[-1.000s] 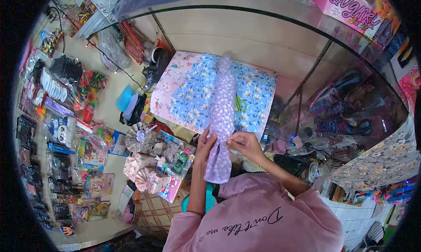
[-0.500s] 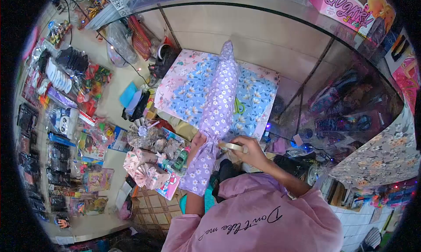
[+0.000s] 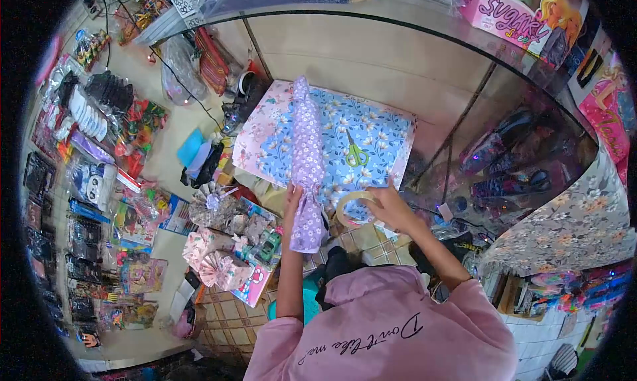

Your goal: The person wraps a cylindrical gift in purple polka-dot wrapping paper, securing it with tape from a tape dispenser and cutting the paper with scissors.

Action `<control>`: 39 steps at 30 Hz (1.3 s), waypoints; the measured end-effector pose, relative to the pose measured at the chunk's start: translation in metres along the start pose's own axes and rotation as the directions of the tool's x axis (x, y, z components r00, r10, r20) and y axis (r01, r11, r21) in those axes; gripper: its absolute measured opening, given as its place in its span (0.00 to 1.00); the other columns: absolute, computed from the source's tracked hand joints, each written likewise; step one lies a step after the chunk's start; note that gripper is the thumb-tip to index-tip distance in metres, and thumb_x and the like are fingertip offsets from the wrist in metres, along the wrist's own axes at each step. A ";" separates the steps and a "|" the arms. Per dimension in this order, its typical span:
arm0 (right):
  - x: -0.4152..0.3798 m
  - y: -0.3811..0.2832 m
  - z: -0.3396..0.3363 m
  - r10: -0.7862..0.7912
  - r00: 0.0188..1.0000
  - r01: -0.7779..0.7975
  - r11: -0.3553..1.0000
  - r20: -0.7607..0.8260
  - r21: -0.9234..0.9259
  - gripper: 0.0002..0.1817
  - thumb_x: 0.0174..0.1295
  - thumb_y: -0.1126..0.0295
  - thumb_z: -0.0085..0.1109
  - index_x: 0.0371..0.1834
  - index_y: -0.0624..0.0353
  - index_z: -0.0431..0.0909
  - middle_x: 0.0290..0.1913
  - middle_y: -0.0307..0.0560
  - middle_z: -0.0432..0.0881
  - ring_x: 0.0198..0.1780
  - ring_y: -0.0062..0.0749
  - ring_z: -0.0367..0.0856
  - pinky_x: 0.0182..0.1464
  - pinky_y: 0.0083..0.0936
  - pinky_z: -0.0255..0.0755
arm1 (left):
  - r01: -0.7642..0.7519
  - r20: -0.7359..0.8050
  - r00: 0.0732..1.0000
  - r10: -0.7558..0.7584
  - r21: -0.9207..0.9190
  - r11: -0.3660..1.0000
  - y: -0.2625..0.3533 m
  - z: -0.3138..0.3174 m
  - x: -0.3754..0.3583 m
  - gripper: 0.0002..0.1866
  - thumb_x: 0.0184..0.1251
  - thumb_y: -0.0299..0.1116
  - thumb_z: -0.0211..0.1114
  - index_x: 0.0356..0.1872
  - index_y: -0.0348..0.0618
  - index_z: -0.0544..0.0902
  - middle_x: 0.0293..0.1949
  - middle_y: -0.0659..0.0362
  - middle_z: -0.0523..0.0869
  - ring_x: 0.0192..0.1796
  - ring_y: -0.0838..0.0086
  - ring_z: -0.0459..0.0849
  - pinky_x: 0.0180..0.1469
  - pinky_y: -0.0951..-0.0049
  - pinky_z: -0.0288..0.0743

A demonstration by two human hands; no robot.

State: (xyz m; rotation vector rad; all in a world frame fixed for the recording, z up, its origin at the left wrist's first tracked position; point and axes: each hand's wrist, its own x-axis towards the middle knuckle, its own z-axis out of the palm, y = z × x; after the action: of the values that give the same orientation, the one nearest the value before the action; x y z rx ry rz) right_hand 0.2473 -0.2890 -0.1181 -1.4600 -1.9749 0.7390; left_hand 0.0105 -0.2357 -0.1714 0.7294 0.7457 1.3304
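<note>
A long parcel in purple flowered wrapping paper (image 3: 307, 152) stretches away from me, narrow at its far tip and pinched in near its closer end. My left hand (image 3: 292, 200) is closed around its side at the pinched part. In my right hand (image 3: 390, 210), a roll of tape (image 3: 353, 207) is gripped by the edge, apart from the parcel. Beneath the parcel lies blue and pink flowered paper (image 3: 391, 132). Green-handled scissors (image 3: 356, 155) rest on that paper, right of the parcel.
To the left sit pink wrapped gifts (image 3: 225, 269) and a small green toy car (image 3: 268, 245). Packed goods (image 3: 86, 235) cover the left counter. A glass edge (image 3: 398, 24) curves behind the paper. Flowered cloth or paper (image 3: 564, 222) hangs at the right.
The parcel has shifted left and its near end has drawn away from me. My right hand has moved the tape away from the parcel to the right. The scissors are now fully uncovered.
</note>
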 end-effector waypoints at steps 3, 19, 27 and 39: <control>0.004 -0.011 -0.010 0.048 0.998 -0.045 0.996 0.045 -0.076 0.16 0.60 0.61 0.53 0.34 0.65 0.77 0.24 0.59 0.78 0.33 0.56 0.78 0.61 0.55 0.53 | 0.038 0.051 0.998 -0.035 -0.072 0.997 -0.004 0.000 0.013 0.27 0.66 0.40 0.59 0.62 0.37 0.66 0.49 0.57 0.79 0.46 0.76 0.79 0.47 0.78 0.72; 0.075 -0.048 -0.063 0.086 0.957 -0.126 0.983 0.276 0.131 0.13 0.61 0.63 0.57 0.39 0.63 0.72 0.21 0.43 0.78 0.19 0.24 0.77 0.21 0.23 0.71 | -0.028 0.169 0.986 -0.007 0.202 0.979 0.045 -0.009 0.067 0.30 0.67 0.34 0.59 0.66 0.36 0.61 0.50 0.60 0.78 0.45 0.82 0.76 0.48 0.81 0.70; 0.161 0.028 -0.042 -0.047 0.922 -0.101 0.930 0.385 0.354 0.15 0.58 0.61 0.62 0.40 0.60 0.73 0.22 0.38 0.77 0.18 0.17 0.74 0.19 0.18 0.70 | -0.083 0.232 0.973 -0.009 0.383 0.920 0.051 -0.028 0.091 0.32 0.64 0.30 0.61 0.68 0.39 0.59 0.38 0.64 0.81 0.38 0.85 0.75 0.43 0.82 0.68; 0.186 0.054 0.007 -0.355 0.912 0.290 0.913 -0.207 -0.287 0.15 0.46 0.63 0.68 0.33 0.60 0.82 0.25 0.51 0.80 0.25 0.41 0.79 0.30 0.32 0.72 | -0.225 -0.044 0.967 0.249 0.302 0.926 0.026 -0.042 0.084 0.31 0.66 0.30 0.59 0.68 0.42 0.58 0.48 0.57 0.78 0.46 0.80 0.75 0.50 0.78 0.67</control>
State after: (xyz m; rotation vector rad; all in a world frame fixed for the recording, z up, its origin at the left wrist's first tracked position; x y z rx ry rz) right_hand 0.2322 -0.0975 -0.1400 -1.2389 -2.0873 0.1486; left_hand -0.0307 -0.1478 -0.1794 1.0347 0.9586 1.4918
